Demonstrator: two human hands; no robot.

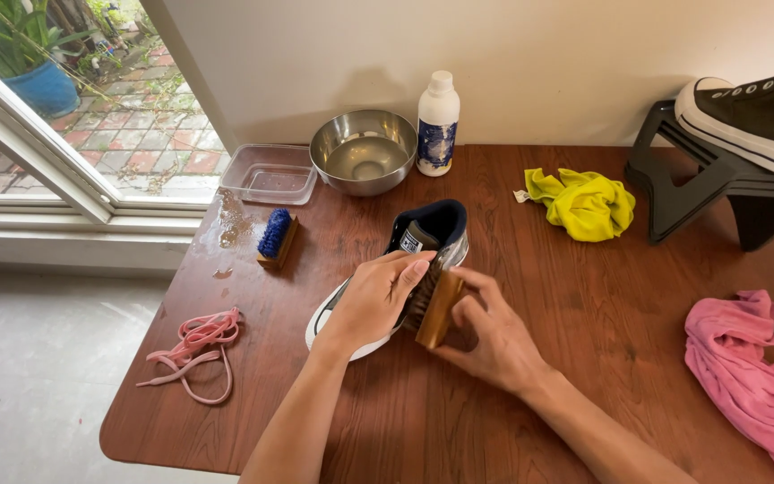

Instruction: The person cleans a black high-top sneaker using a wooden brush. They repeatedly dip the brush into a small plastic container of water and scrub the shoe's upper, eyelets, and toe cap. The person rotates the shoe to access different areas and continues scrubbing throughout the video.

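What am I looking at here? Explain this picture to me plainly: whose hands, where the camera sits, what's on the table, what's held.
There is no machine here: a person works with two bare hands. The single picture comes from a camera worn on their head, looking down at a wooden table. The left hand presses on a shoe lying on the table. The right hand holds a wooden brush against the shoe's side. Around them lie pink laces, a blue brush, a clear tray, a steel bowl, a white bottle, a yellow cloth and a pink cloth. A second shoe sits on a dark stand at the far right.
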